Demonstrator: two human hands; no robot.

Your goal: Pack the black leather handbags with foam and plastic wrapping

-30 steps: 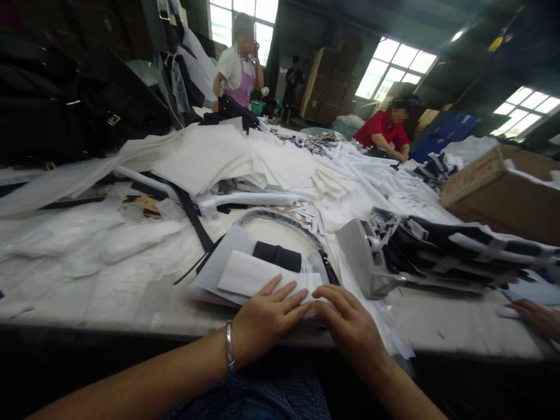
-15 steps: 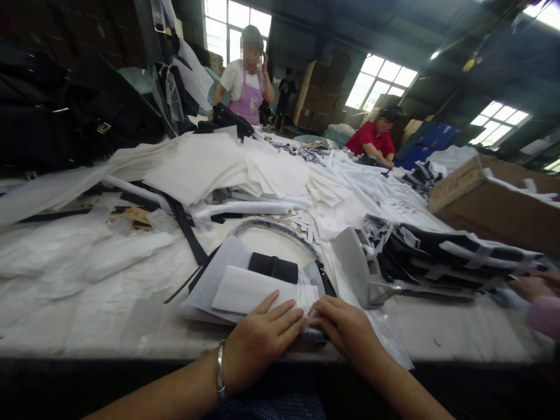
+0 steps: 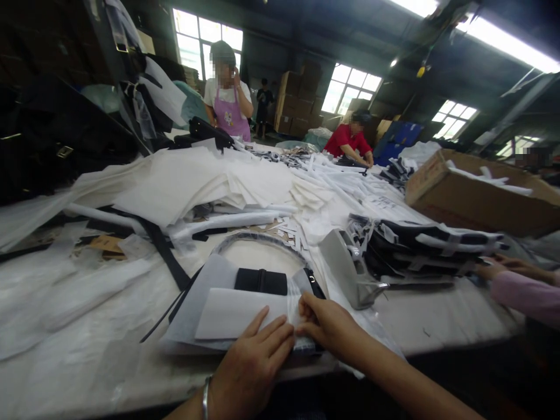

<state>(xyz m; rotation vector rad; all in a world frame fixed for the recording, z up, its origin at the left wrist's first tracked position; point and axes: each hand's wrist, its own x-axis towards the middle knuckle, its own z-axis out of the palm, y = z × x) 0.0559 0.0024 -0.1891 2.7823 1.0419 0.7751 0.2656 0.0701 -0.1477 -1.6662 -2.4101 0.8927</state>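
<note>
A black handbag (image 3: 261,282) lies on the table in front of me, its curved handle (image 3: 258,237) wrapped in clear plastic and arching away from me. White paper (image 3: 231,313) covers much of its front, leaving a dark strap-like middle piece showing. My left hand (image 3: 256,364), with a silver bangle at the wrist, rests flat on the paper's lower right part, fingers stretched out. Beside it, my right hand (image 3: 326,326) has its fingers pinched on crinkled clear film (image 3: 294,300) at the bag's right side. Its fingertips partly hide the film's edge.
A grey moulded tape dispenser (image 3: 345,271) stands right of the bag. Stacked black bags (image 3: 420,248) lie beyond it, with another person's hands at their right end. Behind are white sheets (image 3: 188,181) and an open cardboard box (image 3: 476,201). Two people stand across the table.
The view has turned, so the scene sits further left. My left hand still lies on the paper. My right hand still pinches at the bag's right side. The neighbour's arm shows more.
</note>
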